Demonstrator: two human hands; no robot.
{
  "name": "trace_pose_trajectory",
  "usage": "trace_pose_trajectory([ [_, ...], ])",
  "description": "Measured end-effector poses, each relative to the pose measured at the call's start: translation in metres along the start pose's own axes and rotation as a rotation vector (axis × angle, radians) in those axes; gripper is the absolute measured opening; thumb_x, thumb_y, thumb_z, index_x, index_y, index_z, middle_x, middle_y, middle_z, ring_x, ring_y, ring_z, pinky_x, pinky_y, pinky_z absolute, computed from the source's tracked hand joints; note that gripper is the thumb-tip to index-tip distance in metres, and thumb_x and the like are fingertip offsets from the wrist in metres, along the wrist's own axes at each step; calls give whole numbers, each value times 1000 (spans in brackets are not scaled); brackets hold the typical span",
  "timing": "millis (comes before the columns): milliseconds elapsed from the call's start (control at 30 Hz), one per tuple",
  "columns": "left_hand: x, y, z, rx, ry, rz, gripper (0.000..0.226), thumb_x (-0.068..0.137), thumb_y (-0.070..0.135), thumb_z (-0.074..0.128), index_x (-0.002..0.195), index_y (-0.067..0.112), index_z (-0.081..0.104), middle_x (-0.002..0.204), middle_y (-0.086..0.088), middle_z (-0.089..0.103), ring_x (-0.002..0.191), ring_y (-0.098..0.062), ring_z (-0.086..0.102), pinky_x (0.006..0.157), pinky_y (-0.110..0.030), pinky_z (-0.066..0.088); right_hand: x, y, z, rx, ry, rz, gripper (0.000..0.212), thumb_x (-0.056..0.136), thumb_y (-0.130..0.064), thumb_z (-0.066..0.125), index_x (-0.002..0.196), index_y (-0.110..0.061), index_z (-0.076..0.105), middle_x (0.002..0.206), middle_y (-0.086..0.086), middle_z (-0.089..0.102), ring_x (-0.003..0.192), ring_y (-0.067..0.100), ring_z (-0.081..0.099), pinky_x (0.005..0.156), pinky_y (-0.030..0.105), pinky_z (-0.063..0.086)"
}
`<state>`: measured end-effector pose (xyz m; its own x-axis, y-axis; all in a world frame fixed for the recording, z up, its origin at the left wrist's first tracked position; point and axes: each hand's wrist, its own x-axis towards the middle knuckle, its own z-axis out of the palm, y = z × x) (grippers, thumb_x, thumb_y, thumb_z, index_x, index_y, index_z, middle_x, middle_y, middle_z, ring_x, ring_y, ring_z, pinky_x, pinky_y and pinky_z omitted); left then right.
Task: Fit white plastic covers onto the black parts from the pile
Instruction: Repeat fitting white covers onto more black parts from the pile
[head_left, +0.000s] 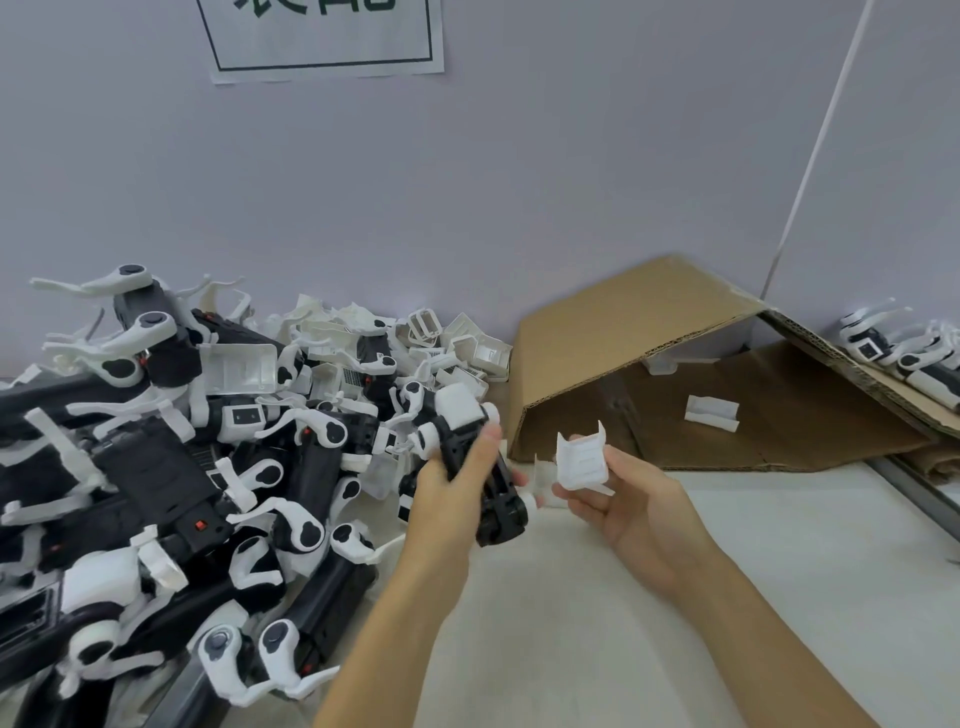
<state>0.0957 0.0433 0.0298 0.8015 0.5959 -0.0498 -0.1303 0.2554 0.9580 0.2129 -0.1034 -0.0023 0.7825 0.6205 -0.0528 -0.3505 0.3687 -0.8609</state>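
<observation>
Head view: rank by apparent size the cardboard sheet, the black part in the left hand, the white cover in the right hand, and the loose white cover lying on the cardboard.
1. cardboard sheet
2. black part
3. white cover and loose white cover: too alike to rank, and the held one is nearer the camera.

You can read nothing here: the paper sign (322, 36) on the wall, far above your fingers, shows only cut-off bottoms of large dark characters inside a frame.

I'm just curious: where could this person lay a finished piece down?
The white tabletop right of the right hand, below the cardboard, is bare. The cardboard's floor holds one loose cover. The pile crowds the left.
</observation>
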Motion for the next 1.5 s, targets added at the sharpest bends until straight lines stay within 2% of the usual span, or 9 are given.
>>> trace_pose_trajectory([
  [133,-5,9,-2,-432,-180,-144,52,83,47,59,109,3,57,84,-22,59,89,-42,57,102,-65,40,-1,-1,2,42,12,60,41,79,-33,61,114,-16,75,110,12,74,86,26,73,70,33,59],
  [333,-5,8,-3,-337,-211,-150,40,99,30,30,110,2,57,79,-21,67,82,-48,68,70,-41,58,0,7,8,-118,105,-129,34,90,-20,63,124,-17,66,113,4,71,99,17,68,78,30,56],
  [467,0,4,0,-309,-101,-152,37,106,27,35,124,5,58,95,-22,74,87,-42,69,75,-45,62,-1,19,21,-448,328,-409,33,94,-17,67,124,-28,63,104,-21,72,101,-1,67,80,22,58],
  [600,3,-7,-1,-73,-14,-29,28,107,29,40,118,21,66,101,-6,77,93,-24,73,89,-45,56,-11,32,40,-593,321,-650,40,91,-25,68,130,-22,60,112,-10,67,101,4,65,74,15,53],
  [767,3,-10,0,34,-20,53,36,106,24,45,95,37,77,91,12,77,86,-6,73,70,-25,57,-20,41,58,-823,202,-792,50,85,-29,69,131,-12,61,111,-8,63,100,8,62,74,10,49],
  [900,-1,-8,2,13,-60,63,49,105,24,44,80,51,75,84,19,76,79,0,72,63,-18,55,-22,39,62,-892,197,-815,50,84,-29,71,130,-11,62,111,-6,62,105,-2,58,77,2,44],
  [1233,-2,-9,2,61,-120,128,22,99,27,58,117,17,68,102,-6,77,93,-19,74,69,-25,58,-21,39,61,-879,121,-790,44,89,-26,65,131,-14,62,111,-7,64,104,5,60,79,8,47],
  [1367,-3,-9,0,35,-144,119,37,83,43,64,113,22,68,100,-2,77,94,-18,74,75,-29,60,-19,32,58,-662,128,-567,29,90,-38,55,110,-21,69,103,-5,70,98,12,65,81,30,54],
  [1500,-3,-11,0,60,-216,119,41,80,41,62,115,20,68,104,-1,77,99,-16,73,81,-29,59,-15,27,57,-543,76,-389,39,87,-52,57,109,-22,70,111,6,67,106,18,64,81,23,54],
])
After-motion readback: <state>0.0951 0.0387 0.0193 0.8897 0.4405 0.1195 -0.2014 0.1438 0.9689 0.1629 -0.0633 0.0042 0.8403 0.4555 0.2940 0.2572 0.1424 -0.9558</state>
